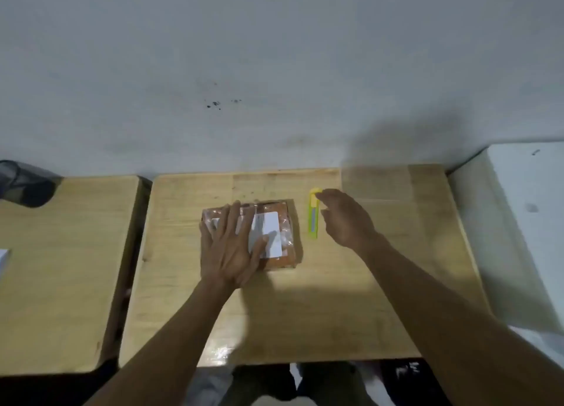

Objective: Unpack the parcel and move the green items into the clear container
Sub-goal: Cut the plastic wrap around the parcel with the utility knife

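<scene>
An orange-brown parcel (283, 222) wrapped in clear plastic, with a white label on top, lies in the middle of the wooden table (305, 308). My left hand (230, 247) rests flat on its left half, fingers spread. A yellow-green utility knife (313, 219) lies just right of the parcel, pointing away from me. My right hand (345, 219) hovers beside the knife, its fingertips touching the knife's far end, fingers loosely curled and holding nothing. No clear container is in view.
A second wooden table (61, 271) stands to the left across a narrow gap, with a dark mesh object (24, 183) at its far corner. A white surface (525, 222) borders the right side. A grey wall runs behind.
</scene>
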Motion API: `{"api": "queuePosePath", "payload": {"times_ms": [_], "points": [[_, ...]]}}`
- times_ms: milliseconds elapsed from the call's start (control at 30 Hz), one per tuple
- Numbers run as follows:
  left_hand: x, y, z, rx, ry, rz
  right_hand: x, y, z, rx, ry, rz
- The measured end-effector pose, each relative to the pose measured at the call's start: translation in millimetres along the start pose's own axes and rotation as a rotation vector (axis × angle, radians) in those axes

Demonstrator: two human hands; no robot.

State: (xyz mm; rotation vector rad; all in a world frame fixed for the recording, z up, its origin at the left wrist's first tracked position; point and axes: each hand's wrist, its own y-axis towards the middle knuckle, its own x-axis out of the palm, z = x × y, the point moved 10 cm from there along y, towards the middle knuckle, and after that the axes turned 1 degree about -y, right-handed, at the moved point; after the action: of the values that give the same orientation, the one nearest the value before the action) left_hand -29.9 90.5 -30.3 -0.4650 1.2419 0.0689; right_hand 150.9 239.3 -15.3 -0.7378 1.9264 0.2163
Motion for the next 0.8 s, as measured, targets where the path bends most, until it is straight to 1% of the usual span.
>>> {"api": "queuePosePath", "payload": {"times_ms": [33, 67, 100, 167, 233, 300, 367, 533, 667, 800], "points": [[4.6, 3.6, -2.2, -0.014, 0.038, -0.016, 6.6, 7.7, -1.5, -0.055, -0.03, -0.015], [6.5, 7.5, -4.2, -0.012, 0.061, 0.007, 11.6, 14.6, -5.2, -0.116, -0.064, -0.033], [8.3, 10.6, -5.2, -0.006, 0.08, 0.025, 18.7, 21.9, -4.8, -0.143, -0.125, -0.083], [12.5, 15.5, -6.5, 0.031, 0.082, 0.072, 29.5, 36.9, -2.9, -0.112, -0.232, -0.251], [20.3, 19.9, -11.2, 0.051, 0.083, 0.065, 38.6, 55.6, -2.9, -0.139, -0.336, -0.328], [28.4, 23.4, -16.8, 0.058, 0.064, 0.053, 49.3, 68.7, -5.6, -0.207, -0.454, -0.384], [32.4, 24.9, -19.3, 0.051, 0.06, 0.052, 60.1, 79.8, -5.3, -0.249, -0.477, -0.454], [39.6, 29.5, -22.1, 0.057, 0.097, 0.05, 63.4, 104.1, -4.4, -0.314, -0.427, -0.492], [41.1, 28.7, -21.6, 0.061, 0.108, 0.052, 72.6, 106.5, -6.1, -0.423, -0.503, -0.536], [40.6, 28.2, -22.5, 0.061, 0.109, 0.062, 73.1, 103.8, -3.3, -0.392, -0.553, -0.552]]}}
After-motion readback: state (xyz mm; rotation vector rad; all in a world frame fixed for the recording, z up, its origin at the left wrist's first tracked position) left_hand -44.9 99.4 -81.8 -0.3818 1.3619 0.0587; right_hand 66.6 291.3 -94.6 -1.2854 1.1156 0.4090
